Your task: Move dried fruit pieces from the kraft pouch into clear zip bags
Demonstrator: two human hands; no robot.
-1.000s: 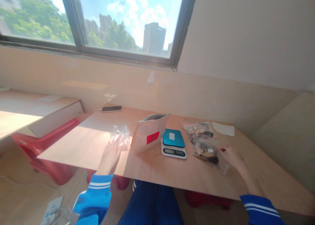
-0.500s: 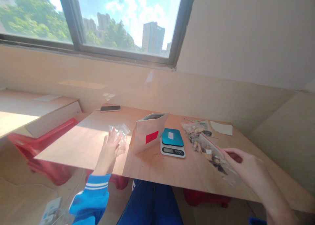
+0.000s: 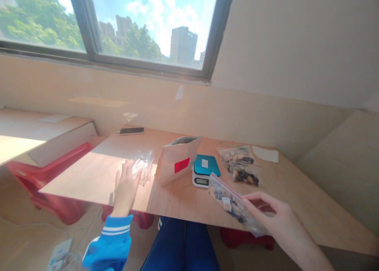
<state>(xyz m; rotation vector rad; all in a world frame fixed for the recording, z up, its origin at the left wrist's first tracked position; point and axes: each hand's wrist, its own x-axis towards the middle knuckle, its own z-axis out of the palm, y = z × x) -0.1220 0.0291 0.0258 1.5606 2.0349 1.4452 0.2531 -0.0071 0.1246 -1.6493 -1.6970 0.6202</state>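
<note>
Hands are working over a wooden table (image 3: 189,207) under a window. Right hand (image 3: 274,217) is pinching the end of a clear zip bag (image 3: 232,203) of mixed snacks between thumb and fingers, holding it lifted just above the table's near edge, in front of the scale (image 3: 205,170). Left hand (image 3: 126,188) is hovering open, fingers spread and palm tilted, gripping nothing; its fingertips are sitting just beside a crumpled clear bag (image 3: 142,163) lying in sunlight. Between the hands, a tan paper pouch (image 3: 177,164) with a red label is standing open, touching the scale's left side. Two more filled snack bags (image 3: 241,166) are lying beyond the scale, and a phone (image 3: 132,130) is resting at the far edge.
</note>
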